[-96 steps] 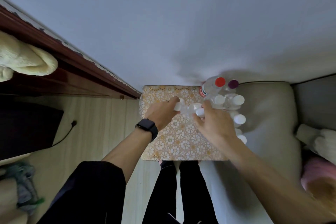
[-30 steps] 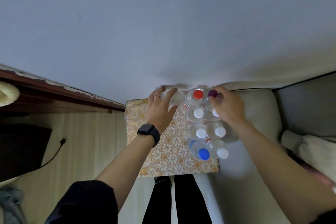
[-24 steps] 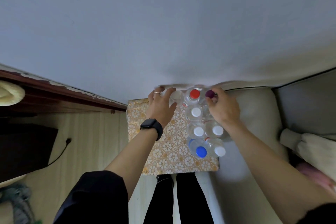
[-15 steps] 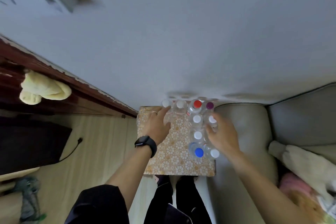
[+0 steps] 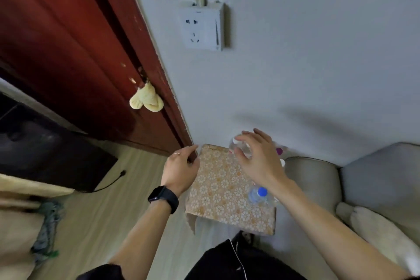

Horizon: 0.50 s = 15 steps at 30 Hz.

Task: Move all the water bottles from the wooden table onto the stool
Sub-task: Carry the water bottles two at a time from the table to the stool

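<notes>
I'm seeing the right hand (image 5: pixel 259 161) hovering spread-fingered over a clear bottle (image 5: pixel 241 149) at the patterned stool's (image 5: pixel 218 191) far edge, not gripping, while the left hand (image 5: pixel 180 169) is hanging loosely curled and empty. I'm judging this as tidying placed bottles, the next move probably being fetching more. I'm counting three caps, blue (image 5: pixel 261 191) nearest; others are hiding behind the arm.

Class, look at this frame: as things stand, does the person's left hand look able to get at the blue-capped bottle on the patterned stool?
Probably yes, but awkwardly. The left hand is empty at the stool's left edge, and bare stool top lies between it and the blue-capped bottle. The right forearm passes just right of the bottle and could crowd the reach.
</notes>
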### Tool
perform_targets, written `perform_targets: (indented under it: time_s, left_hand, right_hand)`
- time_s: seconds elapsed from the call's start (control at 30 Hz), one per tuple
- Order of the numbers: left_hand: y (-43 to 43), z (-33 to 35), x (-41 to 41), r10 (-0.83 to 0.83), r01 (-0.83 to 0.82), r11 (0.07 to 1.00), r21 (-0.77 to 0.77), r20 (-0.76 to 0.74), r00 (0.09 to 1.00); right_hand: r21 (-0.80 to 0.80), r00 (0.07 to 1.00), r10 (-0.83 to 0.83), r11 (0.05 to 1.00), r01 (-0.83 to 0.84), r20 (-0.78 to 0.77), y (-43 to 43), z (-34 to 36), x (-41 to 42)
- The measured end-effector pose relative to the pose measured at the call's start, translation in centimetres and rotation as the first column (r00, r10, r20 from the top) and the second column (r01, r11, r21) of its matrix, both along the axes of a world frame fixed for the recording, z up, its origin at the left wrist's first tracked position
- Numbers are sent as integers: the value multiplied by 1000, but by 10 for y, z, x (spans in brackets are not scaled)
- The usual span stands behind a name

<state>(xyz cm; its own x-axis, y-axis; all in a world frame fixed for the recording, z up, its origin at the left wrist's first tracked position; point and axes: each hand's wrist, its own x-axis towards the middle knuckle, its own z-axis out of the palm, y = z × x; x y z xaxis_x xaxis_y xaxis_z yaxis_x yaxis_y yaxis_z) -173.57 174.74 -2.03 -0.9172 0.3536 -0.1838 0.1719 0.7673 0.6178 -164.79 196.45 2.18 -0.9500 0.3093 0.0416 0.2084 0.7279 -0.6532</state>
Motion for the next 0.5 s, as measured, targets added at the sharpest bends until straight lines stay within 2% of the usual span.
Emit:
perform_targets:
  time_s: [0.17, 0.3, 0.5]
  left_hand:
    - [-67, 46, 1, 68, -67, 998, 11, -132, 989]
    - [-134, 87, 3, 178, -178, 984, 25, -283, 943]
    - [-243, 129, 32, 409, -420, 906, 48, -347, 844]
  right_hand:
    - [37, 990, 54, 998, -50, -131, -52, 47, -16]
    - [112, 953, 153, 985, -127, -261, -102, 85, -29]
    - [173, 850, 423, 906, -387, -315, -199, 125, -57]
